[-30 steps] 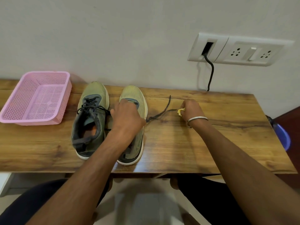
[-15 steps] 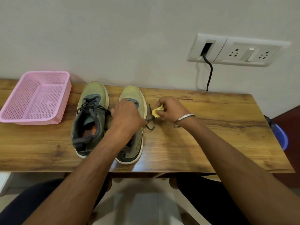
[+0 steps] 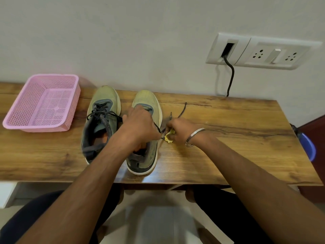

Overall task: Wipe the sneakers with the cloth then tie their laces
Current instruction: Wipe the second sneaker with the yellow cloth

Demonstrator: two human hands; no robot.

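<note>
The step in hand looks like wiping the right shoe's lace [image 3: 182, 111], with tying yet to come. The left hand [image 3: 140, 125] lies curled over the right shoe [image 3: 146, 103]; its fingers seem to pinch the lace where it leaves the eyelets, though they are mostly hidden under the knuckles. The right hand [image 3: 181, 132] sits just beside those fingers, its own fingers closed on a small yellow cloth [image 3: 169, 136] wrapped round the lace. Beyond the right fingers the lace's loose ends trail away over the surface [image 3: 228, 138].

Next, I judge, the cloth must slide outward along the lace while the left fingers hold it taut; the cloth then has to be put down before both hands can tie.

The left shoe [image 3: 102, 110] stands touching or nearly touching its pair, laces loose. A pink basket [image 3: 44, 103] lies well left of the hands. The wooden surface meets a pale wall bearing a socket plate [image 3: 260, 51] and a black cable [image 3: 230, 76].
</note>
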